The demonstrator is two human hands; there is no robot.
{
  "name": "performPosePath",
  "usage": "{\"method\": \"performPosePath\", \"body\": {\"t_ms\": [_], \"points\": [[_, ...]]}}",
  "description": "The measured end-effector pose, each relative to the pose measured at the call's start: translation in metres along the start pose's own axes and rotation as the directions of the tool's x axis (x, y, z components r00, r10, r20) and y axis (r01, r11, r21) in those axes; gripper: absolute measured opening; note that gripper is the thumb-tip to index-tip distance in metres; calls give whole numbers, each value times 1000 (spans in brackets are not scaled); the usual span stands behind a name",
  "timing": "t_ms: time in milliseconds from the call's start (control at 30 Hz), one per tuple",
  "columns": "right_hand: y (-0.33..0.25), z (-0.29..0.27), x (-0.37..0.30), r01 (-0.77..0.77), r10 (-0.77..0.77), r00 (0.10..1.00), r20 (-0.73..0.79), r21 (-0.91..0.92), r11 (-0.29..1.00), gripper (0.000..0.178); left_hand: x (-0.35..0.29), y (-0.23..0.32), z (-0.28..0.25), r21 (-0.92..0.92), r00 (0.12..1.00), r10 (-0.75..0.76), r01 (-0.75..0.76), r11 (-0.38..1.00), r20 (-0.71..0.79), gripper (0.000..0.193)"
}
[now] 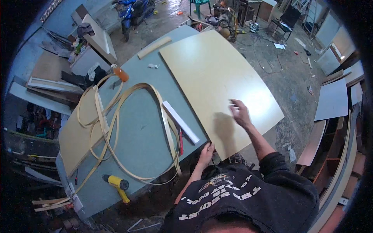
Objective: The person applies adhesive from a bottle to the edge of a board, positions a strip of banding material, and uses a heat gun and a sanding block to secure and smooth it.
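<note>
A large cream board (217,70) lies slanted over the right part of a blue-grey worktable (143,128). My left hand (206,156) is at the board's near left corner, its fingers closed around the edge there. Over the board's near part hovers my right hand (241,113), apart from the surface and casting a shadow on it. Its fingers are bent and spread, with nothing visible in them. Left of the board are a white strip (181,122), a red-handled tool (181,141) and long loops of pale edge banding (116,112).
A yellow drill (117,185) lies near the table's front edge. Another board (79,136), an orange bottle (120,73) and a pale roll (154,47) are on the table. A blue motorbike (134,13) stands behind. Wooden shelving (330,163) is on the right; cables (268,52) cross the floor.
</note>
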State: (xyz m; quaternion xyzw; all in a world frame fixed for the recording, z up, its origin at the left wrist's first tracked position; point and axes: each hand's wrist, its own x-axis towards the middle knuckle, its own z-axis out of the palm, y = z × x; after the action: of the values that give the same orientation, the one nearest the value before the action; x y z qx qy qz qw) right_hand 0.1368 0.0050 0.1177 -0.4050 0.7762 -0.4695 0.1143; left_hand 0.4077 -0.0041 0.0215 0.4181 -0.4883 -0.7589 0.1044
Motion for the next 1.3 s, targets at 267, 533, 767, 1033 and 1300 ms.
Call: {"method": "performPosePath", "body": {"t_ms": [267, 533, 767, 1033, 1300], "points": [[210, -161, -134, -733, 757, 332, -563, 351, 583, 88, 61, -16, 54, -87, 934, -56, 27, 996, -353, 48], [237, -58, -171, -648, 574, 677, 460, 743, 169, 53, 53, -8, 88, -199, 962, -70, 16, 980, -265, 69], [227, -147, -126, -475, 646, 641, 415, 875, -90, 50, 45, 18, 155, -284, 970, -229, 197, 938, -83, 68], [216, -195, -92, -375, 735, 649, 195, 923, 87, 46, 104, 117, 150, -129, 989, 104, -116, 985, -102, 57], [177, -191, -107, -253, 675, 721, 156, 966, 47, 44, 225, 191, 71, -195, 989, 108, -127, 973, -102, 75]]}}
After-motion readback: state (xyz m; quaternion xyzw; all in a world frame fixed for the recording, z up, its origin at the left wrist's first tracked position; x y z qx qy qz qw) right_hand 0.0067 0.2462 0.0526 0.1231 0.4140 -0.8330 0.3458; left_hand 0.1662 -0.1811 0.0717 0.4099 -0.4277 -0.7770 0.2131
